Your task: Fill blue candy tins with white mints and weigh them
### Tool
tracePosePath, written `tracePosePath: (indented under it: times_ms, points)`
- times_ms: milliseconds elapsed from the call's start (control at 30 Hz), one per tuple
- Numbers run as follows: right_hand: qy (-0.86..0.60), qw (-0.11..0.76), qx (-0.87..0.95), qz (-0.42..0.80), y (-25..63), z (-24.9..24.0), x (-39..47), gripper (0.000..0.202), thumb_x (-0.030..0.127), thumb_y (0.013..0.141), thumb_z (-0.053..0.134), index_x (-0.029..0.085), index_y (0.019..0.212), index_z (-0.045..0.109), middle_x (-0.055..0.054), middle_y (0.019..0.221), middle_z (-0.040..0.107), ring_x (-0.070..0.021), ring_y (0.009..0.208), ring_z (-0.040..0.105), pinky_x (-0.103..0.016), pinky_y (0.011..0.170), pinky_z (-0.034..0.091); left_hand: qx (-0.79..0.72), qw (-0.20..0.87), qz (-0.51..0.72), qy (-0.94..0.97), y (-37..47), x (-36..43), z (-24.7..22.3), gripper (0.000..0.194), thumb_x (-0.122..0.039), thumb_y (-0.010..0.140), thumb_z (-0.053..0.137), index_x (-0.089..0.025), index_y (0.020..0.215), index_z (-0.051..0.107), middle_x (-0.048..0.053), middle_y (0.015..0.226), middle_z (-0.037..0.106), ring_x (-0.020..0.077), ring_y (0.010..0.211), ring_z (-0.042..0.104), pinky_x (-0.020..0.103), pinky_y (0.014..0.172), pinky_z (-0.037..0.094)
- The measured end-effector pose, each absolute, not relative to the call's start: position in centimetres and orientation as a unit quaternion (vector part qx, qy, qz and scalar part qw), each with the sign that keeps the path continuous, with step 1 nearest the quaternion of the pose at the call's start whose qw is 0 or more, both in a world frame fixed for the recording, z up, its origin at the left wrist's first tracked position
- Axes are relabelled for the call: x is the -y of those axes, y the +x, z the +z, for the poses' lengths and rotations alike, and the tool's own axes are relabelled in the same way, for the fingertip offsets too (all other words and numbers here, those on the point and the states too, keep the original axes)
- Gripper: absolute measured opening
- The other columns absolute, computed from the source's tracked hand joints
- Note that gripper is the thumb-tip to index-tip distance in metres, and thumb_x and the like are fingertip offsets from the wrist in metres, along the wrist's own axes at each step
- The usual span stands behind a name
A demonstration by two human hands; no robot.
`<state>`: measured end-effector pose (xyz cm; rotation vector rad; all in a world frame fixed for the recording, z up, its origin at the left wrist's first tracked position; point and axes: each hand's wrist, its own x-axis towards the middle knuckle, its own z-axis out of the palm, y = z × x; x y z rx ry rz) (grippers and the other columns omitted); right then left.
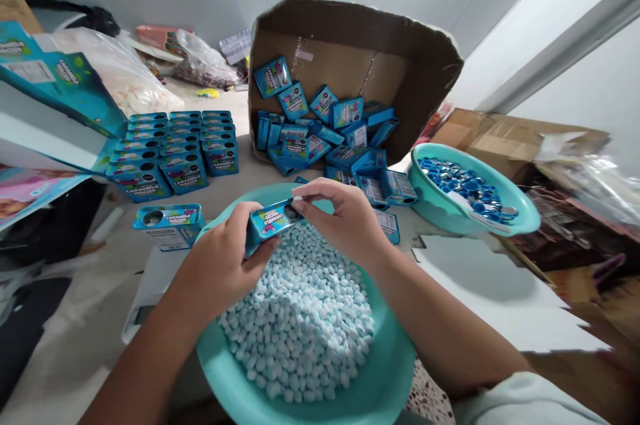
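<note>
My left hand [220, 268] is closed around a small blue candy box [269, 221], held tilted above a turquoise basin [400, 361]. A round dark hole shows at the box's right end. At that hole my right hand [343, 215] pinches a small white candy [298, 199] between thumb and fingers. Beneath both hands, the basin holds a heap of pale blue and white candies [305, 318]. To the left, another candy box [169, 225] stands on a white scale [150, 298], its round opening facing up.
Rows of candy boxes [183, 171] stand at the left. A tipped cardboard carton [395, 68] at the back holds loose boxes. On the right, a second turquoise basin [525, 211] contains blue-and-silver caps [465, 185]. White card sheets [490, 278] lie before it.
</note>
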<state>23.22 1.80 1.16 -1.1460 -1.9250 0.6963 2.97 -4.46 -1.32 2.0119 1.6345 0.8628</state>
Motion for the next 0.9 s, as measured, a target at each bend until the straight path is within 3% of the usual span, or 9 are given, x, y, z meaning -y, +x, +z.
tracePosePath:
  times_ms: [167,267,433,567,633,733,800,833,900]
  points:
    - [-0.408,0.416,0.768,0.264,23.0,0.6,-1.8,0.014,0.027,0.089,0.068,0.019,0.091,0.079,-0.006,0.094,0.072,-0.0141,0.076,0.065,-0.029,0.070,0.054,-0.588,0.198,0.297,0.726,3.0,4.4,-1.3,0.042,-0.052,0.094,0.052,-0.022,0.124,0.051,0.007,0.097,0.074,0.0282,0.083,0.073,0.033,0.062,0.049]
    - [-0.391,0.415,0.777,0.265,22.9,0.7,-1.5,0.016,0.033,0.090,0.069,0.021,0.093,0.079,-0.007,0.098,0.071,-0.0166,0.085,0.065,-0.031,0.074,0.055,-0.592,0.203,0.297,0.721,3.1,4.4,-1.2,0.043,-0.052,0.093,0.053,-0.023,0.125,0.051,0.007,0.097,0.074,0.0279,0.083,0.073,0.032,0.063,0.049]
    - [-0.403,0.393,0.761,0.322,23.1,1.0,-1.6,0.032,0.044,0.098,0.058,0.021,0.112,0.075,-0.010,0.115,0.069,-0.0203,0.104,0.066,-0.032,0.085,0.054,-0.609,0.212,0.306,0.700,3.0,4.5,-1.3,0.044,-0.053,0.091,0.055,-0.024,0.124,0.051,0.006,0.096,0.073,0.0260,0.076,0.071,0.032,0.062,0.048]
    - [-0.457,0.362,0.706,0.403,22.9,-0.1,-2.5,0.035,0.033,0.100,0.045,0.017,0.120,0.069,-0.008,0.104,0.074,-0.0197,0.097,0.068,-0.034,0.088,0.054,-0.648,0.209,0.325,0.656,2.9,4.4,-1.3,0.049,-0.056,0.088,0.059,-0.024,0.125,0.050,0.005,0.095,0.071,0.0213,0.065,0.066,0.031,0.058,0.046]
    - [-0.496,0.284,0.719,0.397,22.5,-0.7,-2.3,0.035,0.020,0.095,0.043,0.015,0.117,0.071,-0.009,0.098,0.075,-0.0204,0.092,0.069,-0.033,0.084,0.054,-0.664,0.198,0.346,0.633,2.9,4.3,-1.3,0.049,-0.055,0.087,0.061,-0.024,0.123,0.050,0.004,0.094,0.070,0.0200,0.065,0.064,0.030,0.058,0.046]
    - [-0.493,0.014,0.812,0.312,21.8,-0.9,-0.9,0.032,0.017,0.093,0.045,0.013,0.099,0.077,-0.012,0.091,0.075,-0.0226,0.080,0.069,-0.034,0.073,0.053,-0.673,0.188,0.372,0.611,3.0,4.2,-1.1,0.046,-0.056,0.087,0.061,-0.023,0.119,0.050,0.004,0.095,0.069,0.0206,0.071,0.065,0.030,0.061,0.048]
    - [-0.418,-0.133,0.860,0.261,21.7,-0.5,0.4,0.034,0.034,0.096,0.054,0.013,0.108,0.077,-0.018,0.114,0.073,-0.0278,0.091,0.071,-0.036,0.073,0.054,-0.681,0.186,0.367,0.606,3.1,4.2,-1.1,0.047,-0.057,0.087,0.061,-0.023,0.117,0.051,0.005,0.095,0.069,0.0221,0.075,0.065,0.031,0.062,0.048]
    - [-0.378,-0.170,0.875,0.251,21.7,-0.3,1.1,0.044,0.046,0.093,0.061,0.014,0.121,0.074,-0.021,0.132,0.067,-0.0327,0.105,0.069,-0.038,0.076,0.055,-0.686,0.184,0.358,0.606,3.1,4.2,-1.1,0.047,-0.057,0.087,0.061,-0.023,0.118,0.051,0.005,0.095,0.069,0.0229,0.076,0.065,0.031,0.062,0.048]
    - [-0.309,-0.208,0.894,0.250,21.9,0.1,2.0,0.086,0.066,0.076,0.077,0.018,0.145,0.058,-0.022,0.160,0.042,-0.0429,0.134,0.054,-0.042,0.088,0.056,-0.689,0.180,0.342,0.612,3.1,4.2,-1.2,0.047,-0.057,0.087,0.061,-0.024,0.120,0.051,0.005,0.095,0.069,0.0237,0.075,0.066,0.031,0.060,0.047]
